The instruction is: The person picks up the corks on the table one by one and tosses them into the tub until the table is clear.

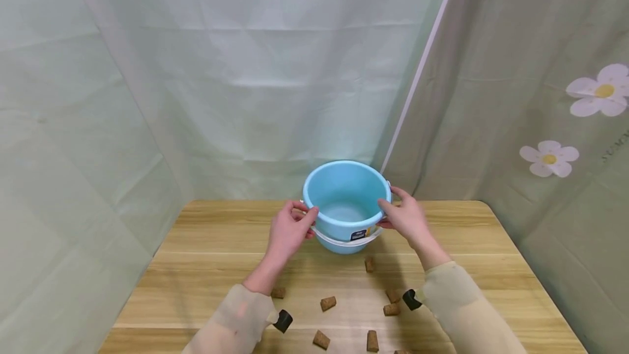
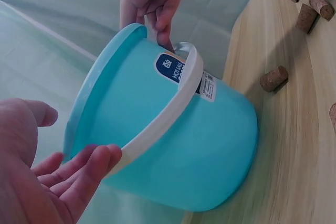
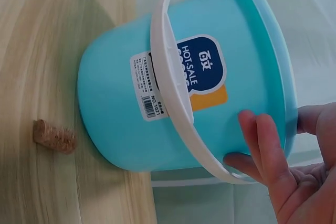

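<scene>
A light blue plastic bucket stands upright toward the back of the table, its mouth facing up. A white handle hangs down across its front, over a printed label. My left hand holds the left side near the rim, its fingertips against the handle's end and the thumb over the rim edge. On the opposite side, my right hand grips the rim, thumb on the inner side and fingers outside by the handle joint. The bucket's inside shows only its bare bottom.
Several corks lie scattered in front of the bucket, the closest being one cork near its base. Others, such as a cork and a cork, are nearer me. The wooden table is bordered by a hanging curtain behind.
</scene>
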A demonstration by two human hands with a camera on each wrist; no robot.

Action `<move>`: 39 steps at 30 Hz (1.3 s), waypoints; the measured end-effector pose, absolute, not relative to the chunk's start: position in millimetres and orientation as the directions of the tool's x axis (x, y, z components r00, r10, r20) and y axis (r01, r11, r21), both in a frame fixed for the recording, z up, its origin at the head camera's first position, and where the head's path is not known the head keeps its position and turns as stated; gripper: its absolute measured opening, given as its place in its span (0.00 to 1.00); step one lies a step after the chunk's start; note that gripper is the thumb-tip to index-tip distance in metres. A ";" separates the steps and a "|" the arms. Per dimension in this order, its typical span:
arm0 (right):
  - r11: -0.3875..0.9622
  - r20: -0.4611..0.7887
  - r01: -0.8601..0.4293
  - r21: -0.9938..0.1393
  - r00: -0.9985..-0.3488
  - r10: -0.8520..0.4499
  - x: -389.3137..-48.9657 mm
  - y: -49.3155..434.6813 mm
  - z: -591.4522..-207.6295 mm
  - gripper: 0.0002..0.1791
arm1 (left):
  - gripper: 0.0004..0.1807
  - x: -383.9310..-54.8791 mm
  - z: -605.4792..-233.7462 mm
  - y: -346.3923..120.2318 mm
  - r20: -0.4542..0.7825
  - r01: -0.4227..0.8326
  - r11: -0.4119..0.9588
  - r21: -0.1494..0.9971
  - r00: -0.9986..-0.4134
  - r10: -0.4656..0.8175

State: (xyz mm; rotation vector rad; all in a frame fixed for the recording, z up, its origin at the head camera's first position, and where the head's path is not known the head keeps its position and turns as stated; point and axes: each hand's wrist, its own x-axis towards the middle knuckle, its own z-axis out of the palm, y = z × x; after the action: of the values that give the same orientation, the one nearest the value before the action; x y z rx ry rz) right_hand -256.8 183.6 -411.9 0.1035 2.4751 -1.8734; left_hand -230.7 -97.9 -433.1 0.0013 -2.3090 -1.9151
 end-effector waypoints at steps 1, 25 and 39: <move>0.277 -0.066 0.071 -0.958 -0.997 0.028 -255.7 182.3 -412.0 0.41 | 0.18 -230.2 -433.2 -98.5 0.113 0.091 0.198 0.976 -0.989 -0.098; 0.424 -0.042 0.028 -0.905 -0.999 -0.024 -231.4 176.6 -410.0 0.42 | 0.36 -226.8 -434.8 -92.2 0.091 0.082 0.061 0.995 -0.982 -0.167; 0.386 -0.029 0.003 -0.922 -0.998 -0.061 -224.6 192.8 -410.5 0.37 | 0.45 -221.7 -435.0 -91.8 0.091 0.079 0.083 0.993 -0.985 -0.147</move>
State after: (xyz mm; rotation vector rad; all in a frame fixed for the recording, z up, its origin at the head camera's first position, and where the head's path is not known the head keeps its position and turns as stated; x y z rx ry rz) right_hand -224.6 192.8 -410.5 -0.0529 2.5667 -1.7085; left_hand -221.7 -91.8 -435.0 0.0691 -2.1822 -2.0198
